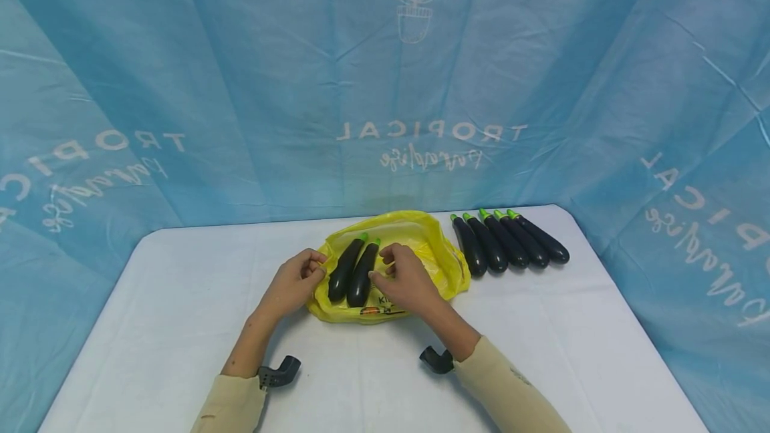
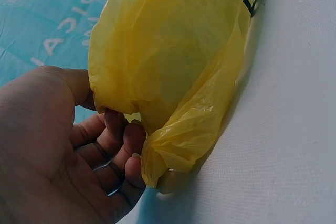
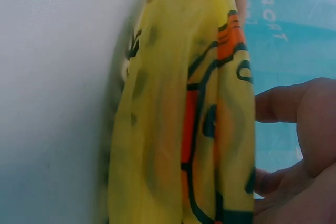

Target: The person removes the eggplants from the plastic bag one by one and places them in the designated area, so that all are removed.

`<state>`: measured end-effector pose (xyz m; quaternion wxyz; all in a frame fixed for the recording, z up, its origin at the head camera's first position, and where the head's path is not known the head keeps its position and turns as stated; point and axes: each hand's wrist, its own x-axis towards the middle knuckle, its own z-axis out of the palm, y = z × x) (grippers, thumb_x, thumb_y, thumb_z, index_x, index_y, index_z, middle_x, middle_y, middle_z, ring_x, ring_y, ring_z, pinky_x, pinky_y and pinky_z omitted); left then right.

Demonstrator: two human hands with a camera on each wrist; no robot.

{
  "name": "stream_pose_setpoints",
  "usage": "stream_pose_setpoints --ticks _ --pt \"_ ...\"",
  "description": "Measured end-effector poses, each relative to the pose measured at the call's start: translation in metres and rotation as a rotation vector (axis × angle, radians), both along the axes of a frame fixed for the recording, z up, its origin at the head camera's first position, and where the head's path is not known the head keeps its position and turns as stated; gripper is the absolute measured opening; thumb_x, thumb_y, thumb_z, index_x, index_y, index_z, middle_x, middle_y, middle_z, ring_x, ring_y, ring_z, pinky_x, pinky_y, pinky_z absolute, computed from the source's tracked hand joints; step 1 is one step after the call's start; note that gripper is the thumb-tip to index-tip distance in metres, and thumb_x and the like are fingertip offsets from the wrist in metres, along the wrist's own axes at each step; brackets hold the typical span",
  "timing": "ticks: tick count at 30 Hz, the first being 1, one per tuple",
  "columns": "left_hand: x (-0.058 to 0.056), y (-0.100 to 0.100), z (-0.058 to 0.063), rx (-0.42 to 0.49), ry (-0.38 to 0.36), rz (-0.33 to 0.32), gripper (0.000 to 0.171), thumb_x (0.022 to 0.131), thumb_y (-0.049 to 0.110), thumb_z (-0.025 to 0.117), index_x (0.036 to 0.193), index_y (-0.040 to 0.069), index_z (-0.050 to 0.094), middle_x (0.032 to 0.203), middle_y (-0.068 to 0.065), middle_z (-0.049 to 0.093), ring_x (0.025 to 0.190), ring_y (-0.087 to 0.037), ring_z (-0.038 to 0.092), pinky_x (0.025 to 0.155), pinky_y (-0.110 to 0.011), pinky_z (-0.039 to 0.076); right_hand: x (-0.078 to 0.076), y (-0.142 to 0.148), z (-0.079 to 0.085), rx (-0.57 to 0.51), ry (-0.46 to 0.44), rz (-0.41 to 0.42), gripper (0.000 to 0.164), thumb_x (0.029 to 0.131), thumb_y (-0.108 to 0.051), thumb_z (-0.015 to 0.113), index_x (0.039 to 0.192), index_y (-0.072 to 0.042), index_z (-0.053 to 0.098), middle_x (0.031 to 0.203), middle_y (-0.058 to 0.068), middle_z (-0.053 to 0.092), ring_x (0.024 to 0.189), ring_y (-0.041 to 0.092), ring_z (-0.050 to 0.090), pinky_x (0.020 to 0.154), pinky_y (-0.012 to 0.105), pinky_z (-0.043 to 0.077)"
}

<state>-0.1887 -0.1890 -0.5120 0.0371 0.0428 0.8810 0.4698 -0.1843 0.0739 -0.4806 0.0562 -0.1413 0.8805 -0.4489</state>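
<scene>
A yellow plastic bag (image 1: 442, 256) lies with its mouth spread wide on the table. Inside it, side by side toward the left, are two dark eggplants (image 1: 345, 271) with green stem ends. My left hand (image 1: 296, 280) holds the bag's left rim; in the left wrist view the thumb and curled fingers (image 2: 134, 137) are on the thin plastic edge. Over the bag, just right of the second eggplant (image 1: 363, 277), is my right hand (image 1: 408, 280), thumb and forefinger apart. The bag's printed front side hides part of that hand in the right wrist view.
Several more eggplants (image 1: 505, 246) lie in a row right of the bag, near the table's back edge. A white cloth covers the table (image 1: 192, 299). Blue printed curtains (image 1: 271, 85) hang behind and at both sides.
</scene>
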Motion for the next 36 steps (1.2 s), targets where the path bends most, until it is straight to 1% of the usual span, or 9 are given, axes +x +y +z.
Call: stream_pose_setpoints --ticks 4,6,13,19,24,28,32,36 --pt "0.0 0.0 -0.001 0.004 0.005 -0.004 0.022 0.102 0.013 0.059 0.12 0.004 0.064 0.097 -0.008 0.061 0.086 -0.021 0.056 0.074 -0.027 0.049 -0.002 -0.007 -0.003 0.037 -0.017 -0.019 0.051 0.097 -0.028 0.077 0.134 0.002 0.06 0.119 0.016 0.064 0.094 0.021 0.062 0.083 0.04 0.055" --pt "0.0 -0.001 -0.001 0.01 0.008 -0.008 0.021 0.102 0.013 0.059 0.12 0.004 0.064 0.097 -0.008 0.061 0.086 -0.021 0.056 0.073 -0.026 0.049 -0.003 -0.01 -0.004 0.047 -0.035 -0.03 0.054 0.096 -0.031 0.078 0.135 0.002 0.059 0.116 0.016 0.064 0.092 0.021 0.061 0.081 0.039 0.055" --pt "-0.001 0.0 -0.001 0.013 0.013 -0.017 0.021 0.102 0.012 0.059 0.12 0.005 0.065 0.096 -0.008 0.061 0.083 -0.02 0.056 0.071 -0.026 0.049 -0.007 -0.021 -0.011 0.072 -0.08 -0.084 0.06 0.093 -0.034 0.082 0.135 0.001 0.056 0.116 0.015 0.065 0.097 0.023 0.061 0.087 0.042 0.055" --pt "-0.002 0.0 -0.001 0.012 0.007 -0.014 0.021 0.102 0.013 0.059 0.121 0.005 0.064 0.097 -0.008 0.061 0.084 -0.021 0.056 0.072 -0.027 0.049 -0.01 -0.027 -0.016 0.093 -0.101 -0.124 0.064 0.091 -0.037 0.083 0.135 -0.001 0.055 0.115 0.013 0.067 0.1 0.023 0.064 0.089 0.043 0.057" --pt "-0.001 0.0 0.0 0.004 0.008 -0.009 0.022 0.102 0.013 0.058 0.121 0.005 0.064 0.097 -0.008 0.061 0.085 -0.021 0.056 0.073 -0.027 0.049 -0.01 -0.031 -0.015 0.081 -0.109 -0.134 0.07 0.088 -0.04 0.085 0.137 0.002 0.055 0.113 0.014 0.069 0.098 0.023 0.064 0.087 0.043 0.057" --pt "-0.001 -0.002 0.001 0.002 0.008 -0.011 0.023 0.102 0.012 0.058 0.122 0.005 0.064 0.098 -0.008 0.061 0.086 -0.02 0.056 0.073 -0.027 0.049 -0.011 -0.034 -0.015 0.077 -0.112 -0.149 0.075 0.087 -0.041 0.086 0.138 0.004 0.056 0.115 0.017 0.069 0.1 0.025 0.065 0.087 0.043 0.058" --pt "-0.001 -0.002 0.001 0.005 0.007 -0.012 0.023 0.102 0.012 0.058 0.123 0.005 0.064 0.098 -0.008 0.061 0.086 -0.02 0.056 0.074 -0.027 0.049 -0.014 -0.038 -0.015 0.083 -0.118 -0.17 0.079 0.087 -0.041 0.086 0.142 0.005 0.055 0.116 0.016 0.069 0.1 0.024 0.065 0.085 0.041 0.059" --pt "-0.001 -0.002 0.0 0.006 0.006 -0.011 0.023 0.101 0.012 0.058 0.122 0.005 0.064 0.098 -0.007 0.061 0.085 -0.02 0.056 0.073 -0.027 0.048 -0.016 -0.042 -0.016 0.088 -0.111 -0.187 0.078 0.085 -0.038 0.086 0.141 0.008 0.055 0.11 0.014 0.068 0.094 0.022 0.063 0.08 0.037 0.058"
